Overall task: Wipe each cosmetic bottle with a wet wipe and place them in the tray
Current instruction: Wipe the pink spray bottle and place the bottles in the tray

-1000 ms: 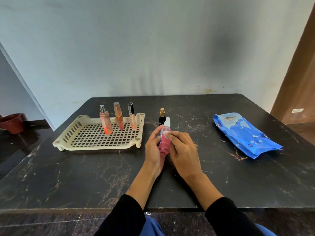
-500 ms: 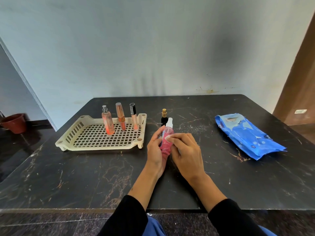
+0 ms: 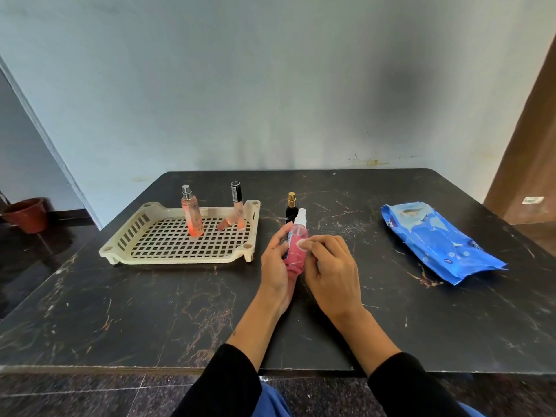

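**Inspector:** Head view: your left hand [image 3: 278, 263] grips the pink spray bottle [image 3: 296, 246], fingers curled round it above the tabletop [image 3: 168, 311].

**Operator:** And my right?

**Inspector:** Your right hand [image 3: 331, 270] pinches a wet wipe [image 3: 301, 244] against the bottle. Beside it stands a black bottle [image 3: 291, 209]; the tray [image 3: 180, 257] lies left, the blue wipe pack [image 3: 436, 239] right.

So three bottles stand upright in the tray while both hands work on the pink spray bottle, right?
Not quite. The head view shows only two upright in the tray: the peach spray bottle and the black-capped tube. The third tube has tipped over. Both hands, left hand and right hand, do hold the pink spray bottle.
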